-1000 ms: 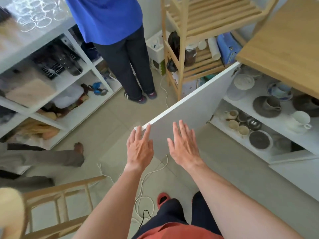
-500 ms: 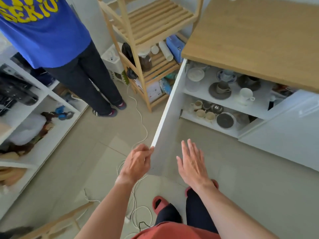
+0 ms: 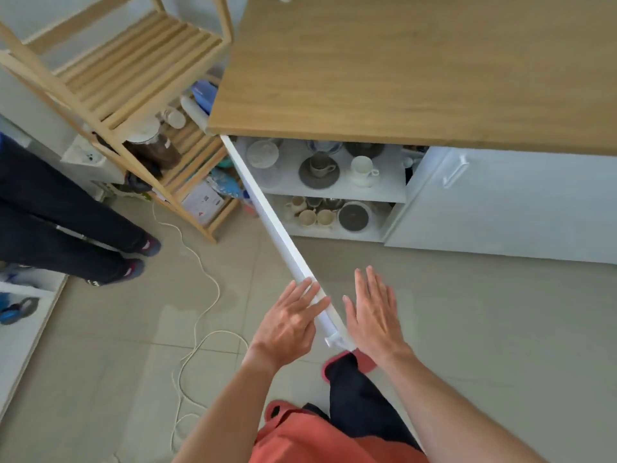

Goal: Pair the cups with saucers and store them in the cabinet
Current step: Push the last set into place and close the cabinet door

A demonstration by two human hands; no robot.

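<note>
The white cabinet stands open under a wooden counter (image 3: 400, 68). Its door (image 3: 283, 242) swings out toward me, seen edge-on. On the upper shelf (image 3: 384, 192) sit a grey cup on a dark saucer (image 3: 319, 168), a white cup (image 3: 362, 168) and a pale plate (image 3: 262, 154). The lower shelf holds several small beige cups (image 3: 307, 215) and a dark plate (image 3: 354, 215). My left hand (image 3: 290, 322) rests flat against the door's outer edge, fingers spread. My right hand (image 3: 372, 312) hovers open on the door's other side, holding nothing.
A wooden slatted rack (image 3: 133, 88) with jars and boxes stands left of the cabinet. Another person's legs and shoes (image 3: 100, 248) are at the left. A white cable (image 3: 200, 329) loops over the tiled floor. The right cabinet door (image 3: 500, 195) is closed.
The view has swung right and up toward the cabinet. The door now appears edge-on between my hands; my left hand has flattened on its edge, and the right stays open beside it.
</note>
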